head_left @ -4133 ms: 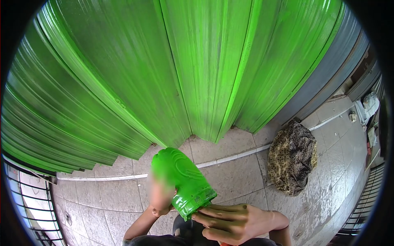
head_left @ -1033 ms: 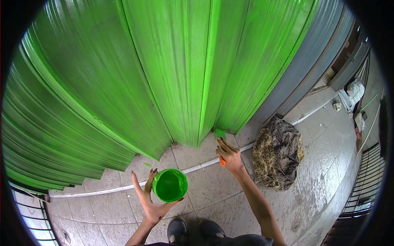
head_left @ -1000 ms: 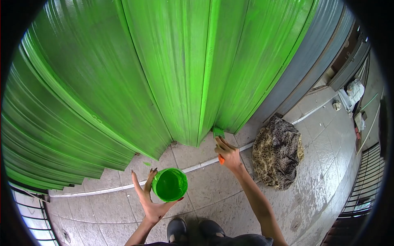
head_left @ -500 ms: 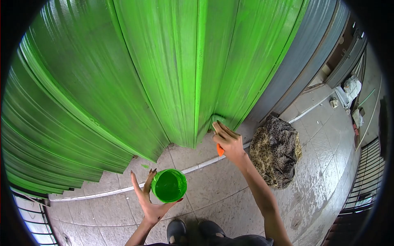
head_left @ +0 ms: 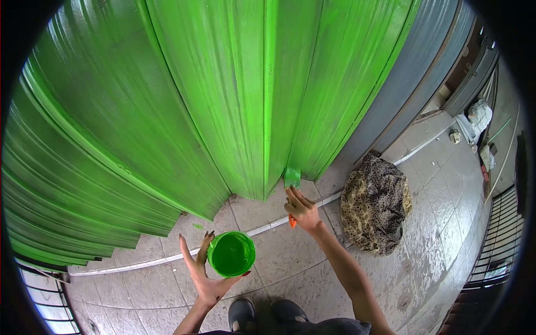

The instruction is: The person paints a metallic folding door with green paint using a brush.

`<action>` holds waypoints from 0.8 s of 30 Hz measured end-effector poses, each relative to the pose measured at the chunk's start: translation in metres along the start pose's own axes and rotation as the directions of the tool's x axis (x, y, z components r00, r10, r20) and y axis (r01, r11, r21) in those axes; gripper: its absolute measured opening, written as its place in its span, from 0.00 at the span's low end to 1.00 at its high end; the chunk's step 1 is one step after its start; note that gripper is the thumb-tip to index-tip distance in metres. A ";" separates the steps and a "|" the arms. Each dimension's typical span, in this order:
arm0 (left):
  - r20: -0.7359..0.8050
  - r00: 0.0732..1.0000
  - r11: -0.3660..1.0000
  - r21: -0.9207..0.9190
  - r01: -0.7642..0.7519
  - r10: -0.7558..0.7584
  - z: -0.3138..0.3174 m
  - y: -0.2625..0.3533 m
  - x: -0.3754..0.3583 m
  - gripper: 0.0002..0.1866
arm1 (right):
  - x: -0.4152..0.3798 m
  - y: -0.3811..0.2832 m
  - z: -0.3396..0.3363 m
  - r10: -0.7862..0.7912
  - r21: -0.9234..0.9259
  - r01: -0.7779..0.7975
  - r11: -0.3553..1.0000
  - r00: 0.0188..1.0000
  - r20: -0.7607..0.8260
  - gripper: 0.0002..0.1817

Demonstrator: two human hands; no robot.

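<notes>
Green paint half fills a round tub (head_left: 231, 254), which my left hand (head_left: 207, 282) grips with the thumb and fingers around its side. My right hand (head_left: 303, 209) is closed on a paintbrush (head_left: 292, 177) with an orange handle; its green-coated bristles are at the bottom edge of the folded metal panel (head_left: 240, 111). The panel is covered in streaky wet-looking green paint, and its far right section (head_left: 410, 84) is grey.
A bundled patterned cloth (head_left: 375, 205) lies on the tiled floor right of my right arm. Dark shoes (head_left: 242, 314) show at the bottom. White bags (head_left: 479, 118) and small debris lie at the far right, near a barred grille (head_left: 494, 240).
My right hand and the brush have moved down and slightly left, toward the panel's lower edge. The tub in my left hand has barely moved.
</notes>
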State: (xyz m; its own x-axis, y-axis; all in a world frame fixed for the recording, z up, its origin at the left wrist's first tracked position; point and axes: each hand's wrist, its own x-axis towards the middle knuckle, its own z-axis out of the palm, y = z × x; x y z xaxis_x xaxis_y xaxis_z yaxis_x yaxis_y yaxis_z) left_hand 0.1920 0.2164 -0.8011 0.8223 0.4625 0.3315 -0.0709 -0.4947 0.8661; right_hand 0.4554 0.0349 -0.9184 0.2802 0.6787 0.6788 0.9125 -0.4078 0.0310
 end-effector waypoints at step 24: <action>0.016 1.000 1.000 0.007 0.026 -0.026 0.003 0.000 0.000 0.78 | -0.032 0.028 -0.019 0.224 0.162 -0.245 0.956 0.965 0.140 0.10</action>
State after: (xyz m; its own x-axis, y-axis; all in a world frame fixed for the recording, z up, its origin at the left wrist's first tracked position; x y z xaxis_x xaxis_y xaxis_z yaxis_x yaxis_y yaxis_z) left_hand 0.1938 0.2146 -0.8016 0.8328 0.4634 0.3027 -0.0453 -0.4880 0.8717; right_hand 0.4666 -0.0099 -0.9255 0.5161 0.6487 0.5593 0.8518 -0.4574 -0.2555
